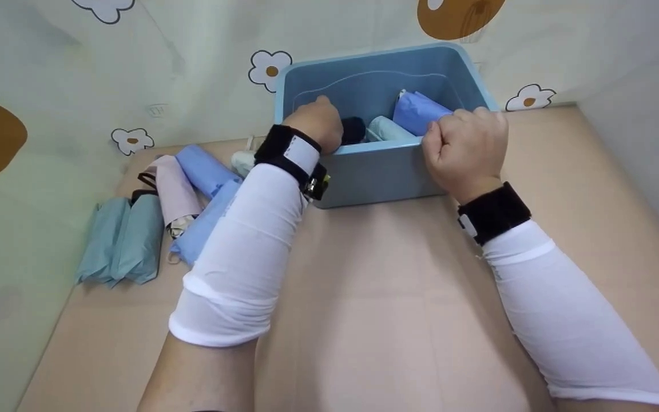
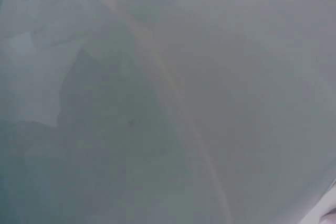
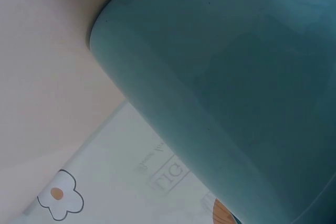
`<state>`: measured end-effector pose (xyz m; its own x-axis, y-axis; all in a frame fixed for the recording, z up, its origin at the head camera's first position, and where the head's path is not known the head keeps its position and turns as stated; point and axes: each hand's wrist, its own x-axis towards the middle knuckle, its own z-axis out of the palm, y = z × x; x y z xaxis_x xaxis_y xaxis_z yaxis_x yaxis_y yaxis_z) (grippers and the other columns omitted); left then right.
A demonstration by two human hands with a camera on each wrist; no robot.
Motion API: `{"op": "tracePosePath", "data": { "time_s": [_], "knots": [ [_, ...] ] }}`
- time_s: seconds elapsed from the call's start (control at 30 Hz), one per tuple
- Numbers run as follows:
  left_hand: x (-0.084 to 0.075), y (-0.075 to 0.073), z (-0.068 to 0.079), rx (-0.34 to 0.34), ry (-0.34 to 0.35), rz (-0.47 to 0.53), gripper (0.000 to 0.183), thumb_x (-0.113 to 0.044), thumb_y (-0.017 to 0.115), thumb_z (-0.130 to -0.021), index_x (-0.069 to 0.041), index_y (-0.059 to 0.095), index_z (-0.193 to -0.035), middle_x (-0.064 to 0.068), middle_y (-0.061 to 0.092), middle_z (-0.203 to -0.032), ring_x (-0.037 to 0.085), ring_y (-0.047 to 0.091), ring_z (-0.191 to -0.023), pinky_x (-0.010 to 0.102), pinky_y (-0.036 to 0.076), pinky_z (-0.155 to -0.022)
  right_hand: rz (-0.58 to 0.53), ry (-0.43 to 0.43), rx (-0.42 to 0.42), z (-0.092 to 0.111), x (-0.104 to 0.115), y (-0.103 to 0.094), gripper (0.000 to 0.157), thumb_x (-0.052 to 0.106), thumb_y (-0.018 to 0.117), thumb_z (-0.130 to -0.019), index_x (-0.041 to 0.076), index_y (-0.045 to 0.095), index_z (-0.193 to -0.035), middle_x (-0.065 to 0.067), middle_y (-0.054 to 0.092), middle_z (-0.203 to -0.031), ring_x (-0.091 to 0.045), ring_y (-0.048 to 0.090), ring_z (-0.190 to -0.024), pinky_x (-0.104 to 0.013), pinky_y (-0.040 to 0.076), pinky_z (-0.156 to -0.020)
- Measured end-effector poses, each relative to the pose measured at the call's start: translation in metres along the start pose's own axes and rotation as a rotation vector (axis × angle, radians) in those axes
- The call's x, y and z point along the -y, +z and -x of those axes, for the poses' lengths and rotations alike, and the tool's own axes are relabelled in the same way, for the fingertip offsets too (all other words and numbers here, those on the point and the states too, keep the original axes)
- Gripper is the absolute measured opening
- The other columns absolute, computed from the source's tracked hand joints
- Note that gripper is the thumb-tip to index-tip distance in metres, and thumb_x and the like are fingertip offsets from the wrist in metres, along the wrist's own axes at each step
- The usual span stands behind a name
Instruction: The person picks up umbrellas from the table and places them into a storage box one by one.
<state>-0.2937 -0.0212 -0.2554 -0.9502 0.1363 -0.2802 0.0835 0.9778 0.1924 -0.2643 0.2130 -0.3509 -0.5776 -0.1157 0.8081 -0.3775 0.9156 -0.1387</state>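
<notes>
A blue-grey plastic storage bin [image 1: 378,178] stands near the back wall. My left hand [image 1: 317,123] grips its rim at the front left, with the fingertips hidden. At the front right corner my right hand [image 1: 469,146] holds the rim, fingers curled over it. Inside the bin lie a blue rolled bundle [image 1: 418,111], a pale green one [image 1: 389,129] and a dark one [image 1: 353,130]. The bin's smooth wall fills most of the left wrist view [image 2: 157,103] and much of the right wrist view [image 3: 210,77]; neither shows fingers clearly.
Left of the bin lie two teal bundles [image 1: 137,240], a pink bundle [image 1: 176,191] with a dark strap, blue bundles [image 1: 206,170], and a pale green one [image 1: 242,162] partly behind my left arm. A flower-patterned curtain [image 1: 203,74] hangs behind the beige surface [image 1: 364,320].
</notes>
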Motion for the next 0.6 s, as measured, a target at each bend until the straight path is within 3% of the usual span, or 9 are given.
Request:
{"op": "tracePosePath", "data": {
  "time_s": [0.13,0.27,0.37,0.43,0.5,0.6],
  "knots": [
    [0.001,0.001,0.0,-0.01,0.022,0.005,0.062,-0.016,0.038,-0.108,0.005,0.022,-0.164,0.024,0.052,-0.155,0.034,0.062,-0.124,0.045,0.053,-0.104,0.001,0.005,0.001,0.001,0.0,0.0,0.045,0.026,0.044,-0.096,0.005,0.052,-0.057,-0.016,0.053,-0.057,-0.039,0.049,-0.059,-0.05,0.036,-0.06],
    [0.001,0.003,-0.001,-0.037,0.023,0.028,0.057,-0.014,0.038,-0.107,0.003,0.032,-0.161,0.023,0.057,-0.149,0.034,0.064,-0.117,0.044,0.054,-0.1,-0.001,0.006,0.006,0.001,0.0,-0.001,0.045,0.026,0.044,-0.097,0.004,0.052,-0.058,-0.016,0.054,-0.058,-0.04,0.049,-0.06,-0.051,0.036,-0.06],
    [0.001,0.006,0.001,-0.085,0.023,0.07,0.054,-0.02,0.039,-0.109,-0.003,0.037,-0.161,0.018,0.055,-0.153,0.031,0.063,-0.126,0.043,0.052,-0.106,-0.005,0.008,-0.002,0.001,0.0,-0.001,0.046,0.026,0.044,-0.097,0.004,0.052,-0.058,-0.017,0.054,-0.058,-0.04,0.049,-0.06,-0.051,0.036,-0.061],
    [0.002,0.01,0.003,-0.16,0.033,0.126,0.054,-0.029,0.041,-0.111,-0.01,0.039,-0.161,0.012,0.053,-0.158,0.026,0.058,-0.137,0.041,0.048,-0.114,-0.012,0.007,-0.024,0.001,0.0,-0.001,0.046,0.026,0.044,-0.097,0.003,0.051,-0.057,-0.017,0.053,-0.057,-0.04,0.048,-0.06,-0.053,0.036,-0.06],
    [0.005,0.016,0.006,-0.28,0.063,0.19,0.053,-0.038,0.043,-0.111,-0.016,0.044,-0.159,0.005,0.055,-0.157,0.019,0.057,-0.138,0.037,0.046,-0.115,-0.024,0.01,-0.047,0.001,0.001,0.0,0.047,0.027,0.044,-0.097,0.003,0.05,-0.057,-0.017,0.052,-0.057,-0.04,0.048,-0.06,-0.054,0.035,-0.06],
    [0.013,0.031,0.013,-0.492,0.193,0.237,0.047,-0.044,0.047,-0.109,-0.019,0.059,-0.147,0.003,0.067,-0.135,0.016,0.065,-0.117,0.034,0.054,-0.099,-0.032,0.01,-0.067,0.001,0.001,0.002,0.047,0.027,0.044,-0.096,0.003,0.049,-0.056,-0.016,0.051,-0.056,-0.041,0.047,-0.059,-0.055,0.034,-0.059]
  ]
}}
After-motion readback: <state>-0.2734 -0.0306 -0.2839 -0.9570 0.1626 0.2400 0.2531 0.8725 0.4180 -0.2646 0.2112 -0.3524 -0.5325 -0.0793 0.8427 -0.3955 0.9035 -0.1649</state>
